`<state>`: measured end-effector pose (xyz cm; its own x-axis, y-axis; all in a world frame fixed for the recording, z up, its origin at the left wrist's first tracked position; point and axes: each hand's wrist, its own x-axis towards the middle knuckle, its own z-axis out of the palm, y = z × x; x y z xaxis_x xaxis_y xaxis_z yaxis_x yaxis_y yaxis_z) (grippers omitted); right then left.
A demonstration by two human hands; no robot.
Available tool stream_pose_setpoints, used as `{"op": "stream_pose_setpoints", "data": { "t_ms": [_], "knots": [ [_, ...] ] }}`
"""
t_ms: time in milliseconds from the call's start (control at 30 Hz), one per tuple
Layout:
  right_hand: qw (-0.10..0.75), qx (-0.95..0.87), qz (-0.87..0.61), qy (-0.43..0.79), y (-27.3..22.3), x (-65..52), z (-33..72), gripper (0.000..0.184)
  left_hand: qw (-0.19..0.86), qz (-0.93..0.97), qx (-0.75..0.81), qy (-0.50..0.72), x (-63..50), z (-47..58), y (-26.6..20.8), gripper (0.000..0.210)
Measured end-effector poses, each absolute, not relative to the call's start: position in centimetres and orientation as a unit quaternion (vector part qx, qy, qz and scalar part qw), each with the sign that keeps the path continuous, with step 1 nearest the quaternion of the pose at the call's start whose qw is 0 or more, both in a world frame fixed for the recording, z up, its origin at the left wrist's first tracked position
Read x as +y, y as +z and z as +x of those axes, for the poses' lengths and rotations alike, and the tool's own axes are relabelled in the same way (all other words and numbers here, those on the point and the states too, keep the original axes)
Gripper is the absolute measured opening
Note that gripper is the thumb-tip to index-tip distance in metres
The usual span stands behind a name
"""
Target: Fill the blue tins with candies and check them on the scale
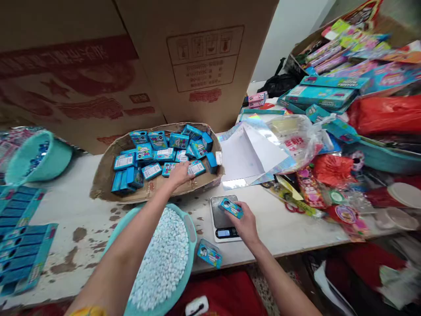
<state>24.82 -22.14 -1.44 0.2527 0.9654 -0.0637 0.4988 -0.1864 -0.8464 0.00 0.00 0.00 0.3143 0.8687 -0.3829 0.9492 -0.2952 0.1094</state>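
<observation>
In the shallow cardboard tray (98, 180), my left hand (180, 174) has its fingers closed at the left end of a small blue box (196, 167); the fingertips are partly hidden. Many similar printed blue boxes lie around it. Over the digital scale (226, 233), my right hand (246, 223) grips a small blue case (231, 208) between thumb and fingers; whether the case touches the plate I cannot tell. Another small case (209, 253), with clear edges and a blue label, lies just below the scale.
A turquoise basin (192, 239) of pale blue pellets stands below the tray. Left are a tilted turquoise bucket (62, 153) and rows of blue boxes (26, 250). Big cartons (204, 57) wall off the back. White sheets (243, 151), scissors (292, 208) and bright packets crowd the right.
</observation>
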Motion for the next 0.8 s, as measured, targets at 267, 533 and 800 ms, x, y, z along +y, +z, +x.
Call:
{"op": "stream_pose_setpoints", "data": {
  "t_ms": [267, 533, 800],
  "knots": [
    [0.415, -0.513, -0.706, 0.257, -0.1, -25.5, 27.5, 0.046, 0.158, 0.785, 0.583, -0.140, 1.8, 4.0, -2.0, 0.097],
    [0.434, -0.470, -0.705, 0.306, -0.1, -26.5, 26.4, 0.037, 0.245, 0.755, 0.599, -0.100, -0.1, 3.4, -1.0, 0.099],
    [0.458, -0.458, -0.731, 0.213, 1.7, -27.1, 25.8, 0.039, 0.422, 0.633, 0.643, 0.087, -0.3, 3.0, 2.0, 0.065]
  ]
}}
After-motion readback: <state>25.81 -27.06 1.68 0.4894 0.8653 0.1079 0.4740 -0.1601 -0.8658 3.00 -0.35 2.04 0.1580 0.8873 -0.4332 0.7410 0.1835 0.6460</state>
